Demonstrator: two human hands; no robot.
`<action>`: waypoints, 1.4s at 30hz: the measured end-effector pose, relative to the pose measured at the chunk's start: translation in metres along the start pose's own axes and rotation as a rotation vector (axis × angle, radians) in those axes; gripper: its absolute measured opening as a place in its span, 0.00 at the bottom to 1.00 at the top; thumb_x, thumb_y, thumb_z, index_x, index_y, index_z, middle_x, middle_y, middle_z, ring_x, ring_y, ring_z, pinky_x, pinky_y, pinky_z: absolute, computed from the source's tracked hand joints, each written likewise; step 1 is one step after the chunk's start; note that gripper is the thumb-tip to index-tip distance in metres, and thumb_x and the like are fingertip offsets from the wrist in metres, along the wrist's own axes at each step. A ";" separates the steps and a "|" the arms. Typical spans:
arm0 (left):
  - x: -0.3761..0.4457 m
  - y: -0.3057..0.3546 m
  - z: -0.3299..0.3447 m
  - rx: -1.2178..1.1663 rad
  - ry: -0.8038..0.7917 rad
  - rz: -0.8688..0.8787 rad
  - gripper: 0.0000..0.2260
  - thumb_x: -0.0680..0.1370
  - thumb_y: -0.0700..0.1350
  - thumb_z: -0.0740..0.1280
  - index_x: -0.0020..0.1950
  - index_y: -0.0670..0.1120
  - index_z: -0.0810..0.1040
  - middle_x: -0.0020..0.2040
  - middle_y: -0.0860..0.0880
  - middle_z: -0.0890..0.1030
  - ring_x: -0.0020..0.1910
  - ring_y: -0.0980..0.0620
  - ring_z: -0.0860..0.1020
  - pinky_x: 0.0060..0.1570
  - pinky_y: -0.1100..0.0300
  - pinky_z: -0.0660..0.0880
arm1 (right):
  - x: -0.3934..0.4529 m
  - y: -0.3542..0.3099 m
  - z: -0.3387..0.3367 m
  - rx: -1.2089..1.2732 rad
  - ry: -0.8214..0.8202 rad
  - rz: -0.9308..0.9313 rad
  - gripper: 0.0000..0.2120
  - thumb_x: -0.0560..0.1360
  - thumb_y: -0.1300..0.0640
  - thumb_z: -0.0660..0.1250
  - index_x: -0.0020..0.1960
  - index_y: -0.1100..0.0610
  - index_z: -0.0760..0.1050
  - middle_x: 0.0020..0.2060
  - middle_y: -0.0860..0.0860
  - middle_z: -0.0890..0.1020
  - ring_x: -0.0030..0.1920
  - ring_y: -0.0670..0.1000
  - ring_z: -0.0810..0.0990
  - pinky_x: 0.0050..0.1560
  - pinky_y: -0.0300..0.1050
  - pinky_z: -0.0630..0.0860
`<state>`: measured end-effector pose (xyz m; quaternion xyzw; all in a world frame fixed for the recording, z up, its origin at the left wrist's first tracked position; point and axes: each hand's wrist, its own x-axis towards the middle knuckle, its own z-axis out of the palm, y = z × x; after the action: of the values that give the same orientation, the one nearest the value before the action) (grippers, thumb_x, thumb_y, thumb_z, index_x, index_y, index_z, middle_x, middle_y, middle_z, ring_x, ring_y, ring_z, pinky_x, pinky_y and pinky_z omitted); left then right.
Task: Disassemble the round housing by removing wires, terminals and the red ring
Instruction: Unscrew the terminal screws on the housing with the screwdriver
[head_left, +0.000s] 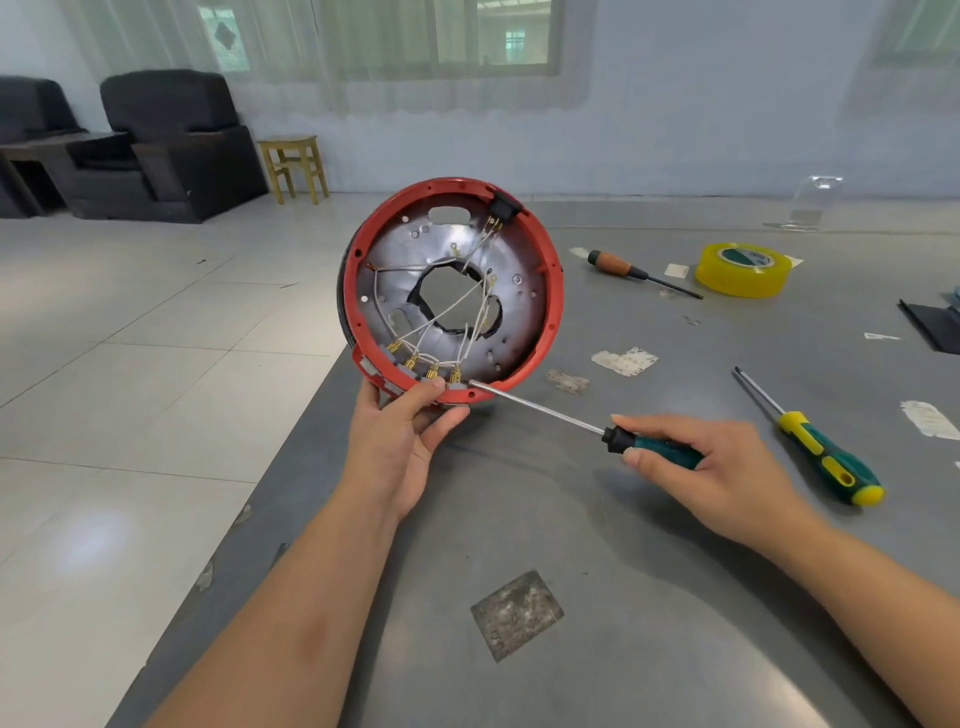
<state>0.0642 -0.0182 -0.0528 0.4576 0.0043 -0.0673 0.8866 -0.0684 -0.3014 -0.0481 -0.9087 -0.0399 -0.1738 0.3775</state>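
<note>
Two bare forearms reach out over the grey counter (649, 597), with a dull square patch (517, 616) lying between them. Left hand (400, 441) grips the lower edge of the round housing (452, 291), thumb on the inside of the rim and fingers curled under it, holding it tilted up so its open inside faces the camera. Round its edge runs the red ring (556, 270); white wires (441, 312) cross the central hole and end in a row of brass terminals (423, 366) just above the left thumb. Right hand (722, 467) is wrapped round the green handle of a screwdriver (649, 447), whose shaft slants up and left so that its tip meets the rim just right of the left thumb. Beyond the right hand lie a green-and-yellow screwdriver (821, 452), a wooden-handled screwdriver (634, 271) and a yellow tape roll (743, 270).
</note>
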 end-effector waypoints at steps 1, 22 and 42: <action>0.000 0.001 -0.001 0.009 -0.013 -0.014 0.17 0.77 0.31 0.71 0.63 0.46 0.77 0.52 0.40 0.85 0.53 0.37 0.85 0.46 0.50 0.84 | 0.001 0.002 -0.003 0.014 -0.014 0.003 0.16 0.76 0.55 0.75 0.61 0.41 0.83 0.50 0.32 0.85 0.51 0.40 0.83 0.48 0.30 0.74; 0.007 0.010 -0.015 0.104 -0.163 -0.127 0.15 0.76 0.31 0.71 0.57 0.46 0.78 0.50 0.43 0.87 0.53 0.38 0.86 0.46 0.49 0.85 | 0.011 0.014 -0.018 -0.045 -0.128 -0.060 0.16 0.74 0.45 0.71 0.61 0.37 0.81 0.51 0.30 0.84 0.52 0.43 0.82 0.50 0.40 0.78; 0.000 0.008 -0.001 0.006 -0.007 -0.094 0.11 0.78 0.31 0.70 0.58 0.42 0.77 0.44 0.43 0.86 0.47 0.41 0.87 0.37 0.56 0.84 | 0.004 0.004 0.004 -0.021 -0.073 -0.108 0.15 0.77 0.56 0.73 0.63 0.46 0.82 0.49 0.33 0.85 0.51 0.37 0.82 0.48 0.27 0.71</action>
<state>0.0651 -0.0128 -0.0467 0.4594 0.0226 -0.1107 0.8810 -0.0623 -0.3022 -0.0518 -0.9149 -0.1007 -0.1610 0.3563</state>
